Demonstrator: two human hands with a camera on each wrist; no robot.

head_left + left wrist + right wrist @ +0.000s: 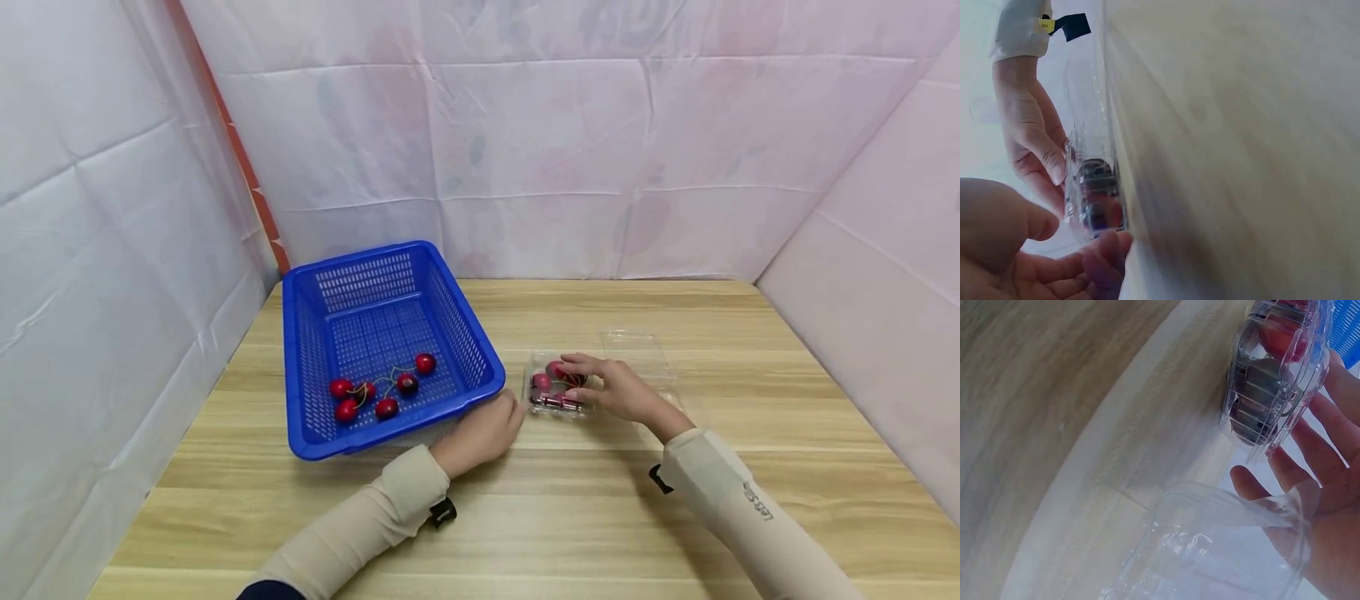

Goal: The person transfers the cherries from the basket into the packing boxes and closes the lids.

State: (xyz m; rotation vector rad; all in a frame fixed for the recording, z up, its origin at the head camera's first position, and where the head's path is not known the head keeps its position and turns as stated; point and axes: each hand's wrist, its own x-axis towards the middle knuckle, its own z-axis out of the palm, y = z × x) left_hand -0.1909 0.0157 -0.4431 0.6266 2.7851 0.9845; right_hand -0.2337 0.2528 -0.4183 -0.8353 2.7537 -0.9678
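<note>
now, boxed cherries (542, 382), right hand (613, 387) above, left (486, 428) beside

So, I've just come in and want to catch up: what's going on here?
A person's right grip reaches over round red cherries in a clear plastic clamshell box, its lid open to the right. Their left grip is by the box's left side, next to a blue rectangular perforated plastic basket where six more cherries lie.

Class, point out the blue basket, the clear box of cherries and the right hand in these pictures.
Blue basket (378, 333): head view, bare mesh floor.
Clear box (1257, 415): right wrist view, ribbed side wall.
Right hand (615, 390): head view, back of the hand.
</note>
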